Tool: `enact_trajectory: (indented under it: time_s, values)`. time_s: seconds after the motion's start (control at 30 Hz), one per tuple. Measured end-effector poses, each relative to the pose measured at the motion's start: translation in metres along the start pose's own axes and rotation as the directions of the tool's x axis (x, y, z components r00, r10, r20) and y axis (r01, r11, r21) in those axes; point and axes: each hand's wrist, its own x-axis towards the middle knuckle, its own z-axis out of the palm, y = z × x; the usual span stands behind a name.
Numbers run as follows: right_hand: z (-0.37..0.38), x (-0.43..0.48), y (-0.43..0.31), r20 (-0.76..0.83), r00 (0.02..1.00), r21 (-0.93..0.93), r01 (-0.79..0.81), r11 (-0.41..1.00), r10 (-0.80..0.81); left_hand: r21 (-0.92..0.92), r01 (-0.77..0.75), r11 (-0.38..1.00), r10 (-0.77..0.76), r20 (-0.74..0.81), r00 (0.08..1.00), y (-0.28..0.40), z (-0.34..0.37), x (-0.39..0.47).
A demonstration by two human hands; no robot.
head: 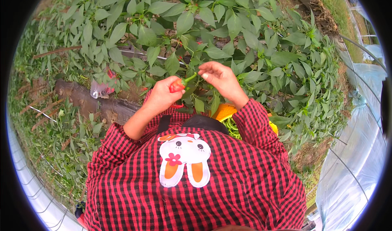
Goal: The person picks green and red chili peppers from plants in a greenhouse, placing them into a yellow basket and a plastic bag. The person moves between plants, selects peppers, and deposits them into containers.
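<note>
My left hand (165,93) is closed around a red chili pepper (177,85), its green stem pointing up to the right. Close to the stem's tip is my right hand (216,74), fingers curled and thumb slightly apart; whether it touches the stem or pinches anything is hard to tell. Both hands are in front of leafy green pepper plants (211,51). Another red pepper (176,106) shows just below my left hand. Under my right forearm, a yellow-orange container (226,111) stands beside long green peppers (233,129), partly hidden by my sleeve.
A clear plastic bag with red contents (99,88) lies on the left by dark mulch film (118,108). Wooden sticks (56,51) lie among plants further left. Plastic sheeting over curved hoops (352,133) borders the right side.
</note>
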Motion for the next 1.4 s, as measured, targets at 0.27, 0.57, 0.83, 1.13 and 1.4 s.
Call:
enact_trajectory:
  time_s: [0.27, 0.57, 0.83, 1.13, 1.4]
  values:
    - [-0.073, 0.102, -0.034, -0.220, 0.939, -0.674, 0.049, 0.737, -0.264, 0.466, -0.311, 0.828, 0.316, 0.071, 0.946, 0.078, -0.020, 0.110]
    - [-0.128, 0.143, -0.094, -0.255, 0.949, -0.532, 0.023, 0.846, -0.186, 0.782, -0.417, 0.463, 0.674, -0.005, 0.738, 0.134, -0.027, 0.212]
    - [-0.121, 0.161, -0.101, -0.129, 0.920, -0.227, 0.335, 0.915, -0.369, 0.830, -0.176, 0.529, 0.312, 0.003, 0.950, 0.140, -0.078, 0.235]
    - [-0.127, 0.142, -0.094, -0.101, 0.893, 0.072, 0.447, 0.892, -0.439, 0.659, -0.402, 0.635, 0.617, -0.120, 0.778, 0.092, -0.131, 0.219]
    - [-0.160, 0.141, -0.045, -0.589, 0.796, -0.152, 0.057, 0.987, -0.137, 0.746, -0.105, 0.657, 0.470, -0.296, 0.832, 0.062, -0.170, 0.196]
